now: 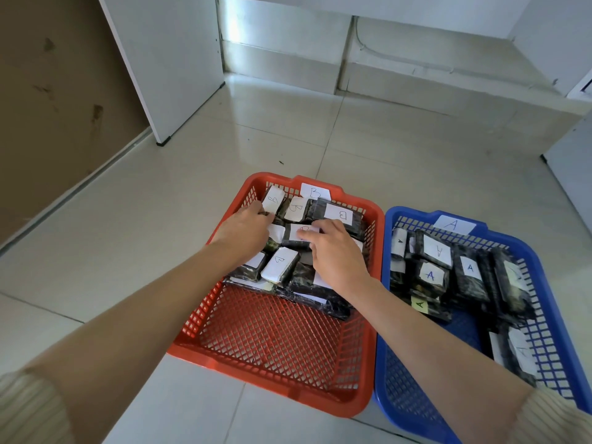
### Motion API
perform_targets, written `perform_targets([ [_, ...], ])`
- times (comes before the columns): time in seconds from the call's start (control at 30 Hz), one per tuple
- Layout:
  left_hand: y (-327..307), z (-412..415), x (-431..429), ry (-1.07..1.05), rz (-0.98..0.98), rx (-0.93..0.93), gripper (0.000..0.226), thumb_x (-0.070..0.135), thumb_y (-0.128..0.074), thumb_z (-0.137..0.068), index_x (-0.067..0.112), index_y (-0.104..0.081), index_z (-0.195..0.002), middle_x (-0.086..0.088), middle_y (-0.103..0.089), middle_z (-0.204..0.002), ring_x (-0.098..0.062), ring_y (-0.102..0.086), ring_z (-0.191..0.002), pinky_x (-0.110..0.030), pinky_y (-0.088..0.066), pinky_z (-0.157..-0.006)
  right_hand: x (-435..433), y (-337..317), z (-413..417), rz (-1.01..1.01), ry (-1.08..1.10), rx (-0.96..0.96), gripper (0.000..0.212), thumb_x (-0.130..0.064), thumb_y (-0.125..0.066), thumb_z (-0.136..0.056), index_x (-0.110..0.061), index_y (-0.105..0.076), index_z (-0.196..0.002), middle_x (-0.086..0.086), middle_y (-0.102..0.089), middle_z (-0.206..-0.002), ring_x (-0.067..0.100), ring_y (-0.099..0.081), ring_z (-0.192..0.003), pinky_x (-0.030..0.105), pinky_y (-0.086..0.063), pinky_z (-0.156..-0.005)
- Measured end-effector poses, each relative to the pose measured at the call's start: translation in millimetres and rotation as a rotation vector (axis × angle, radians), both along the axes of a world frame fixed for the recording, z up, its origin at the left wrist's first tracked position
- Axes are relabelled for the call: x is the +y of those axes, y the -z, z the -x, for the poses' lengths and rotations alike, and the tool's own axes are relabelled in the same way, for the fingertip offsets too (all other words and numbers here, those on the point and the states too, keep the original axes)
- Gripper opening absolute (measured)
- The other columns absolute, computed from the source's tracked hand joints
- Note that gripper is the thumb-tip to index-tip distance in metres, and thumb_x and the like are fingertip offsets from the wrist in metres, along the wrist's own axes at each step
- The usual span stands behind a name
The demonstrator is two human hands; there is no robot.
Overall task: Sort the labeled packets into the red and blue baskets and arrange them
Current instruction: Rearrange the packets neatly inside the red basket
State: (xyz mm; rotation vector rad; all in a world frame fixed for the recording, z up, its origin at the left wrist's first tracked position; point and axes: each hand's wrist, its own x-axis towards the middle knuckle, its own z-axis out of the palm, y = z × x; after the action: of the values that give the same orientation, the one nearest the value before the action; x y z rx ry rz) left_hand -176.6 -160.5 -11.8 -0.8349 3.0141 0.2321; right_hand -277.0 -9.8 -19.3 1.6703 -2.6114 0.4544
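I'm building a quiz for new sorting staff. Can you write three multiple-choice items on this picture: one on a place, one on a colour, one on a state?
1. Where are the left hand and right hand?
A. among the B packets in the red basket
B. inside a drawer
C. on a keyboard

2. What colour is the basket bearing the A tag?
A. red
B. blue
C. green

3. The red basket's near half is:
A. piled with packets
B. bare mesh
C. under a lid

Answers:
1 A, both hands reach in among the B packets.
2 B, the A tag sits on the far rim of the blue basket.
3 B, the packets crowd only the far half.
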Motion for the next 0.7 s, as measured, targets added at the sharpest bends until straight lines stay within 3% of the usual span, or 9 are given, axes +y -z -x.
perform_targets([
  [0.17, 2.2, -12.1, 7.3, 0.033, -0.013, -0.011, 0.048, 0.033, -0.035, -0.099, 0.016, -0.032, -0.144, -0.008, -0.028, -0.147, -0.026, -0.029, -0.135, -0.041, -0.036, -0.106, 3.4, -3.3, -2.1, -0.007, -0.017, -0.001, 0.037, -0.004, -0.055, -0.090, -0.015, -0.061, -0.125, 0.011, -0.053, -0.129, 0.029, -0.042, -0.121, 0.034, -0.037, -0.101],
  [0.33, -3.9, -31.4, 9.9, 0.278, 0.061, 0.285, 0.037, 0.026, -0.059, -0.083, 0.019, -0.060, -0.120, -0.001, -0.047, -0.135, -0.021, -0.034, -0.133, -0.050, -0.031, -0.108, 6.4, -8.1, 2.0, -0.008, 0.019, -0.017, 0.035, -0.015, -0.051, -0.094, -0.016, -0.057, -0.128, 0.006, -0.052, -0.129, 0.024, -0.038, -0.122, 0.029, -0.030, -0.104],
  [0.47, 1.6, -47.5, 16.4, 0.537, 0.144, 0.036, 0.061, 0.046, -0.058, -0.071, 0.023, -0.053, -0.127, 0.004, -0.048, -0.133, -0.016, -0.037, -0.131, -0.040, -0.024, -0.109, 4.7, -8.7, 7.4, -0.061, 0.014, 0.030, 0.034, -0.011, -0.049, -0.094, -0.017, -0.055, -0.127, 0.004, -0.059, -0.121, 0.024, -0.040, -0.115, 0.030, -0.033, -0.098],
  [0.57, 11.1, -46.7, 16.0, 0.552, 0.171, 0.033, 0.060, 0.040, -0.067, -0.075, 0.022, -0.052, -0.130, 0.003, -0.054, -0.126, -0.017, -0.046, -0.123, -0.039, -0.033, -0.104, 1.3, -11.0, 7.2, -0.109, 0.046, 0.049, 0.033, -0.011, -0.050, -0.092, -0.018, -0.053, -0.124, 0.006, -0.060, -0.116, 0.025, -0.040, -0.113, 0.035, -0.036, -0.092],
  [0.7, 14.1, -39.8, 18.6, 0.589, 0.210, 0.117, 0.050, 0.031, -0.077, -0.072, 0.019, -0.062, -0.118, 0.002, -0.063, -0.109, -0.018, -0.060, -0.103, -0.038, -0.050, -0.087, -3.3, -17.1, 5.5, -0.192, 0.079, 0.044, 0.035, -0.021, -0.054, -0.092, -0.022, -0.045, -0.126, 0.008, -0.052, -0.120, 0.028, -0.036, -0.117, 0.040, -0.032, -0.093],
])
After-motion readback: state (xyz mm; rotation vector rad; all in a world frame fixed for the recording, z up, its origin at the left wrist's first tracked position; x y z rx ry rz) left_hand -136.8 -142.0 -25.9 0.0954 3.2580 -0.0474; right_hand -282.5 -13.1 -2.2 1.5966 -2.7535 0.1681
